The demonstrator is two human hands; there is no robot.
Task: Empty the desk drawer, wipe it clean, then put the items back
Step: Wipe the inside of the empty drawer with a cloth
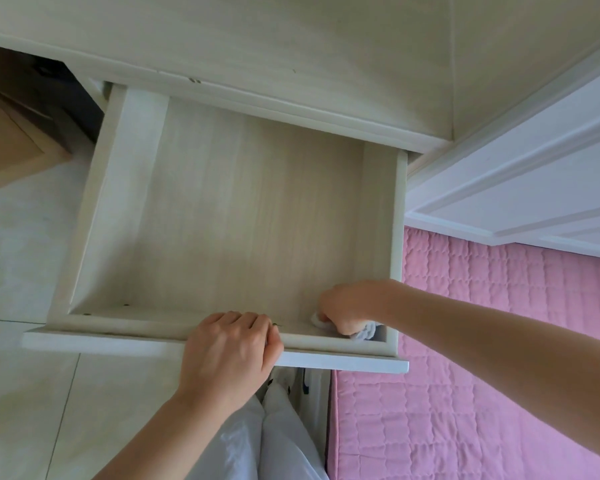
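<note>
The pale wooden desk drawer [125, 209] is pulled far out, and its bottom is bare with nothing lying in it. My left hand [231, 348] grips the drawer's front edge, fingers curled over the rim. Inside the drawer's near right corner, my right hand [347, 308] holds a small white cloth [362, 332] against the bottom. Most of the cloth is hidden under the hand.
The desk top [291, 39] runs across the upper part of the view. A pink quilted bed cover [482, 341] lies to the right below a white panelled board [534, 174]. A cardboard box [11, 140] stands under the desk at left. Pale floor tiles [18, 393] spread at left.
</note>
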